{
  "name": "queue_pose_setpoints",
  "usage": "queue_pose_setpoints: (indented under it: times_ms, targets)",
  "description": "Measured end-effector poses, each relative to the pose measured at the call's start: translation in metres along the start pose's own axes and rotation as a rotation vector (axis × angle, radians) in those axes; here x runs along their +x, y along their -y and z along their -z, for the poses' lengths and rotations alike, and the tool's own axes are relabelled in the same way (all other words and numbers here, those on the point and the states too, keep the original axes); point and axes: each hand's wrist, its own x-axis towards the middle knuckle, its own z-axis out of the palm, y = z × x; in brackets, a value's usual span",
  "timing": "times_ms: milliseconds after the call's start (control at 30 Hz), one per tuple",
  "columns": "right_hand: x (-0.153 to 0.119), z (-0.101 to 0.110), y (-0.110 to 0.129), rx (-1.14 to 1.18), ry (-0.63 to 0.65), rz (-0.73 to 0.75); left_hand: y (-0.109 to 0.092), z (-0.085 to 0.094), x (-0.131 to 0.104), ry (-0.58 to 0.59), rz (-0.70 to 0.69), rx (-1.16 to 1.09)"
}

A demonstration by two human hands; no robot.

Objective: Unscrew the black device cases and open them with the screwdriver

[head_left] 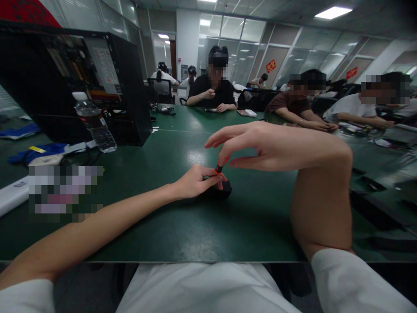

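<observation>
A small black block-like object [224,189] rests on the green table [195,230] in front of me. My left hand [198,181] is closed beside and partly over it, its fingers around a small black-and-red piece [218,169] that rises above the block. From above, my right hand [254,145] reaches over with its wrist bent; its index fingertip is at the top of that piece. The thumb and other fingers of my right hand are apart from it. The lower end of the piece is hidden by my left fingers.
An open black computer case [130,87] and a water bottle [94,124] stand at the left, near blue gloves [42,151]. Dark flat parts [374,208] lie at the right. People sit across the table and at the right.
</observation>
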Motion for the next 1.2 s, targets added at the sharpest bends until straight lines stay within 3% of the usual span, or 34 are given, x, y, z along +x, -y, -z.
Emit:
queue_pose_setpoints:
  times_ms: [100,200,300,400,500,600,767,833,900,1000,1100,1200]
  targets:
    - [0.001,-0.002,0.002,-0.096,-0.087,-0.144,0.0,0.0,0.0,-0.006,0.008,0.012]
    - [0.002,-0.005,0.002,-0.138,-0.039,-0.256,-0.001,0.0,0.0,0.001,0.017,0.026]
    - [0.002,-0.003,0.001,-0.052,0.031,-0.098,0.0,0.0,0.0,0.014,0.011,0.011]
    - [0.001,-0.002,0.002,-0.028,-0.006,0.0,0.0,-0.001,0.0,0.009,0.008,0.017]
    - [0.001,-0.005,0.002,-0.121,-0.099,-0.159,0.0,0.0,-0.001,0.006,0.004,0.034]
    - [0.002,-0.007,0.001,-0.164,-0.056,-0.278,0.0,0.0,-0.001,0.01,-0.012,0.045]
    - [0.0,-0.003,0.0,-0.02,0.024,0.006,-0.001,0.0,0.0,0.015,0.002,0.042]
    - [0.0,-0.004,-0.001,-0.05,-0.034,-0.012,-0.001,0.0,-0.001,0.005,0.01,0.04]
    - [0.001,-0.007,-0.003,-0.118,-0.087,-0.131,-0.001,0.0,-0.001,0.006,0.012,0.041]
    - [0.002,-0.008,-0.004,-0.139,-0.035,-0.249,-0.002,0.0,-0.001,0.007,0.003,0.046]
    - [0.002,-0.002,-0.002,-0.011,0.097,-0.082,-0.003,0.0,-0.001,0.01,-0.005,0.047]
    - [0.002,0.002,0.001,0.048,0.118,-0.008,-0.005,-0.001,-0.002,0.008,-0.01,0.04]
